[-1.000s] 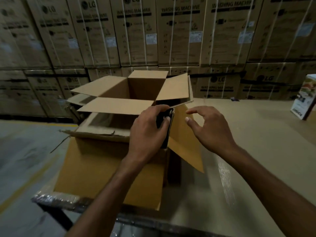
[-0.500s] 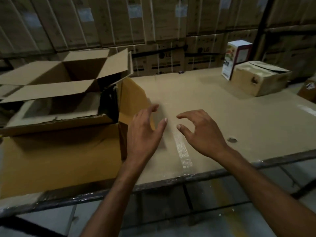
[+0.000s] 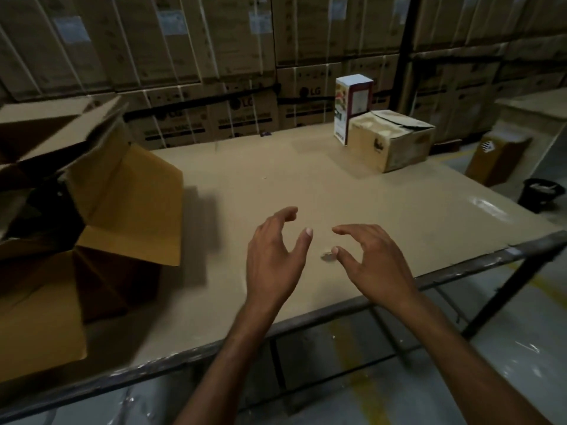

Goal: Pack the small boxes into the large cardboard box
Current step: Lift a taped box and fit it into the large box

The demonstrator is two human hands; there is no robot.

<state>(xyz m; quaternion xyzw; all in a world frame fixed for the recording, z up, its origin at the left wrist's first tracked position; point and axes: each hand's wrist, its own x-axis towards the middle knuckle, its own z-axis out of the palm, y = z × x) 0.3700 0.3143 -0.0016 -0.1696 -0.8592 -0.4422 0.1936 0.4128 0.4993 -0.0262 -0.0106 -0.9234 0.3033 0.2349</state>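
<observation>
Small boxes, a printed carton (image 3: 352,108) beside a tan box (image 3: 395,142), stand well right of the large cardboard box (image 3: 129,204), its flaps splayed for loading. Between, the left hand (image 3: 273,259) and right hand (image 3: 371,265) hover empty, fingers half-curled, seemingly ready to fetch.

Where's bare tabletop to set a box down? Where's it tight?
Free: the middle of the table, between the large cardboard box and the brown box; also the front strip right of the right hand. Tight: the left end around that box's flaps, and the far right corner where the white carton stands beside the brown box.
</observation>
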